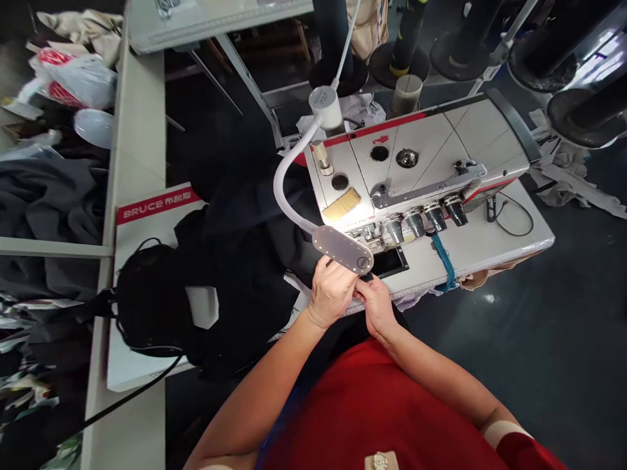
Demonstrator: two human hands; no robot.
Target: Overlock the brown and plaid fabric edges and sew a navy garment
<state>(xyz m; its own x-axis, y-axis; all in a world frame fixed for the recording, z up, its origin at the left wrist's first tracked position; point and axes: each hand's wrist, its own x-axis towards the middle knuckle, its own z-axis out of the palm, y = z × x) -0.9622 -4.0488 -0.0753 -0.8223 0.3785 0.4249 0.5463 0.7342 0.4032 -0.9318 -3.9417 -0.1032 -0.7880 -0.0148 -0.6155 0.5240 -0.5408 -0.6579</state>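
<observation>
Overlock station seen from above, left to right. Far left: a heap of grey cloth (44, 202) below a white plastic carrier bag with red print (73, 81), and patterned fabric (24, 339) lower down. Next comes a long pale table (140, 130), with a white card (157, 326) bearing a red "BRUCE" band lying across it. A rounded black object (147, 294), its form unclear, sits on the card, with a black cord (132, 391) running down toward the lower left.

Centre: black cloth (245, 287), bunched between the card and the machine, shows a white patch (202, 307). The left hand (330, 292) lies on the cloth, its fingers curved and partly hidden beneath the lamp head, so its grip cannot be told. Just beside it, the right hand (375, 303) pinches a dark edge of the black cloth near the needle area. A red top (377, 411) fills the bottom of the view. A white gooseneck LED lamp (343, 249) arches above both hands.

Right: a white overlock sewing machine (416, 156) is set into a white sewing table (490, 254), with blue thread (445, 261) looped over its front edge. Dark thread-cone stands (588, 111) rise behind it, pale fabric scraps (573, 176) lie beyond, and a dark polished floor (514, 339) spreads below.
</observation>
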